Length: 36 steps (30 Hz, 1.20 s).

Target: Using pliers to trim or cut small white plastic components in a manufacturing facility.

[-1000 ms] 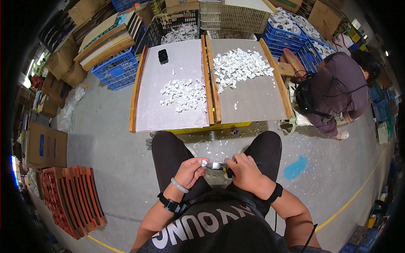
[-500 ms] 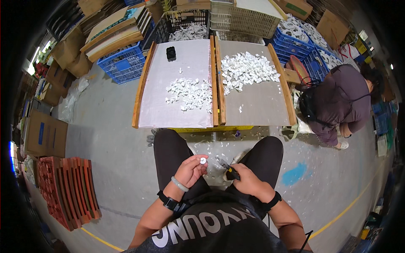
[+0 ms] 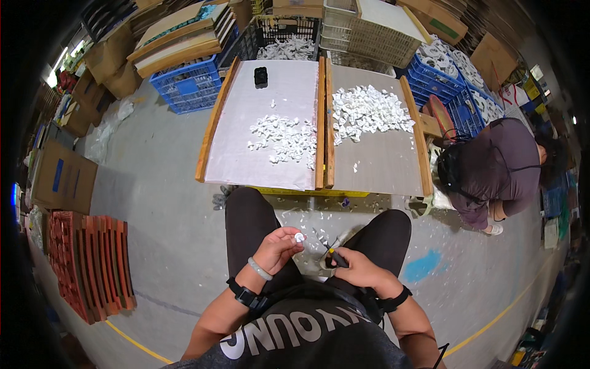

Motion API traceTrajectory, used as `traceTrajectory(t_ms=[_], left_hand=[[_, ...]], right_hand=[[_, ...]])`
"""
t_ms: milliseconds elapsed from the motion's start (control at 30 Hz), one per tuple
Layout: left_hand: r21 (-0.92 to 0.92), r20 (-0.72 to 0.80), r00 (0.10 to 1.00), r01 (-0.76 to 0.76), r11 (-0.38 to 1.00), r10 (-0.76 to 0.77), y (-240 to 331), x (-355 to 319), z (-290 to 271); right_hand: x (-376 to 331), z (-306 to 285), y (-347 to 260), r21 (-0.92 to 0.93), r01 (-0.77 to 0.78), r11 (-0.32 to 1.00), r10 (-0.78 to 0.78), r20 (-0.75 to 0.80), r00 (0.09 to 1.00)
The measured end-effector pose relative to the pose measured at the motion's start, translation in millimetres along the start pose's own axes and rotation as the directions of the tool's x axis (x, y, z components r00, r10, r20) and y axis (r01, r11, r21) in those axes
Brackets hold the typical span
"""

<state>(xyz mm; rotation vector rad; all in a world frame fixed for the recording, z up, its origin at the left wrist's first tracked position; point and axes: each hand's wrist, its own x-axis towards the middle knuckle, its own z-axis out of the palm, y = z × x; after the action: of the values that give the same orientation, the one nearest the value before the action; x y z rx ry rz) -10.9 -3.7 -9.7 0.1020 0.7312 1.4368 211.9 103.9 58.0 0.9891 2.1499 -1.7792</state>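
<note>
Here, head view only. My left hand (image 3: pixel 278 246) pinches a small white round part (image 3: pixel 299 237) at the fingertips, held up over the lap between my knees. My right hand (image 3: pixel 356 265) is clenched around a slim dark-handled tool (image 3: pixel 332 253), tip angled toward the part but apart from it.

Handling, my judgement: the part looks light, stiff and moulded, small enough to slip or flick away; best held by its rim between thumb and forefinger, leaving the face free. The tool wants a firm grip low on the handle.

Around: white scraps (image 3: pixel 307 218) litter the floor (image 3: pixel 166 203) between my legs. Ahead sit two wood-rimmed desks; the left desk (image 3: pixel 246 160) carries a loose heap of white parts (image 3: pixel 284 138) near its right edge and a small black object (image 3: pixel 261 76) at its far edge. The right desk (image 3: pixel 381 166) holds a bigger pile (image 3: pixel 369 112) at its far end. Blue crates (image 3: pixel 190 83) stand far left, red stacked trays (image 3: pixel 86 261) beside me on the left. A crouching person (image 3: pixel 491 166) works off the right desk's near right corner, well clear of my hands.
</note>
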Motion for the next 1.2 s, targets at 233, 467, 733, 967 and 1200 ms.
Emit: traceTrajectory(t_ms=[233, 467, 733, 967, 1200], left_hand=[[-0.069, -0.01, 1.0, 0.021, 0.997, -0.022, 6.7, -1.6, 4.5], [0.066, -0.136, 0.99, 0.044, 0.997, -0.035, 8.0, 0.5, 9.9], [0.198, -0.138, 0.986, 0.116, 0.973, -0.09, -1.0, 8.4, 0.2], [0.106, -0.195, 0.953, 0.256, 0.961, -0.233, -3.2, 4.0, 1.8], [0.169, -0.222, 0.948, 0.267, 0.949, -0.227, -3.4, 4.6, 5.5]], right_hand=[[-3.3, -2.1, -8.1, 0.309, -0.023, 0.951, -0.009, 0.1, 0.995], [-4.5, 11.2, -7.9, -0.053, -0.04, 0.998, 0.047, 0.129, 0.991], [-7.2, 15.2, 1.0, -0.264, 0.127, 0.956, -0.126, 0.018, 0.992], [-24.1, 14.3, -29.8, -0.581, 0.138, 0.802, -0.279, -0.161, 0.947], [-13.5, 9.9, -29.5, -0.7, 0.141, 0.701, -0.4, -0.221, 0.89]])
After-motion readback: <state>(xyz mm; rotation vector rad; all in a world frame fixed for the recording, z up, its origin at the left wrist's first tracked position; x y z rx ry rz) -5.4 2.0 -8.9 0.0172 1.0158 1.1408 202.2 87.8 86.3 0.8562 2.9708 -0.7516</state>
